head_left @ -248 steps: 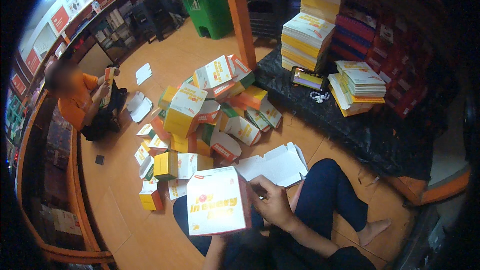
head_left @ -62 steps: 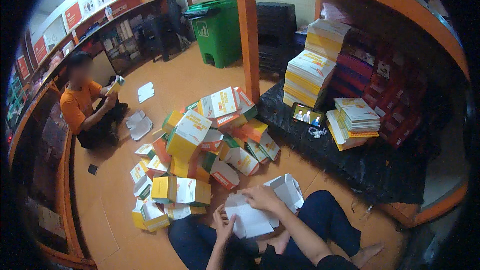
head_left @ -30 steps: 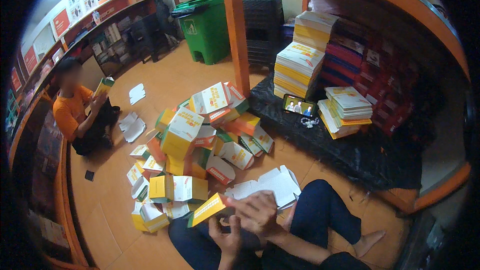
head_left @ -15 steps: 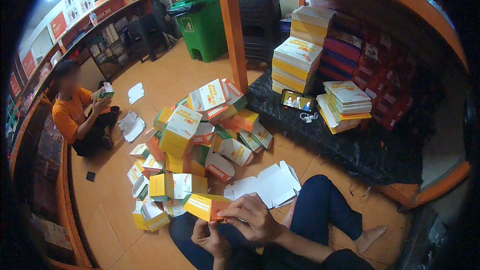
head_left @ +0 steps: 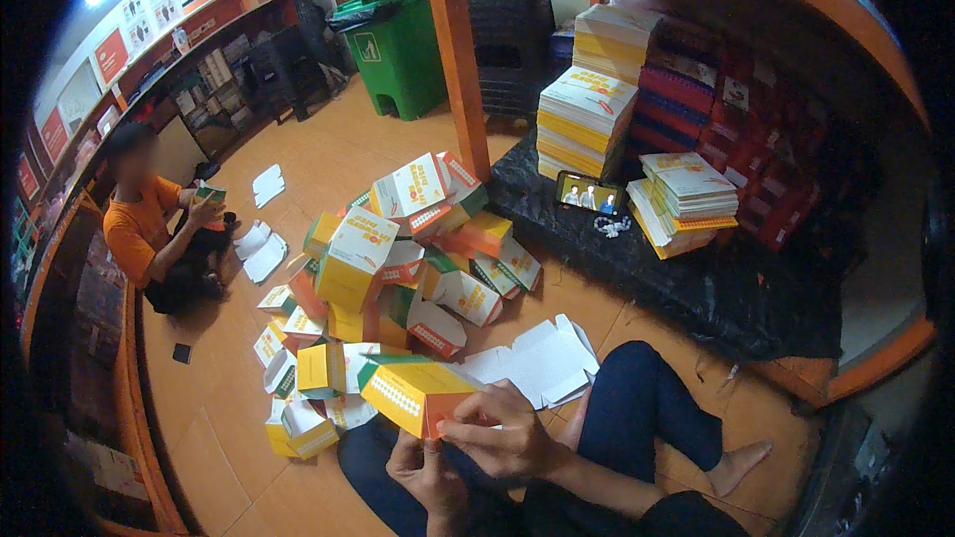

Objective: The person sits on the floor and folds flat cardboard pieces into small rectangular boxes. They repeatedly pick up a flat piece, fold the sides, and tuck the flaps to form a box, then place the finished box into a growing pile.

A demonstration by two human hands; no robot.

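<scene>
Between my two hands, above my lap, is a partly folded yellow, orange and green carton box (head_left: 410, 390). My left hand (head_left: 428, 467) pinches its lower orange edge between thumb and fingers. From the right, my right hand (head_left: 502, 433) grips the orange side flap with bent fingers; the fingertips are partly hidden behind the card. White flat box blanks (head_left: 542, 363) lie on the floor just beyond my right hand. A large heap of folded boxes (head_left: 363, 249) in white, yellow, orange and green spreads over the floor in front of me.
A co-worker in an orange shirt (head_left: 149, 229) sits at the far left, holding a green box. On a black-covered low platform (head_left: 686, 288) stand stacked flat cartons (head_left: 585, 124), a phone (head_left: 589, 194) and a bead string. An orange post (head_left: 458, 60) and green bin (head_left: 398, 60) stand behind.
The box in my hands has turned and opened wider, showing more of its yellow face and a green end. Both hands stay on it. The co-worker's hands have shifted slightly.
</scene>
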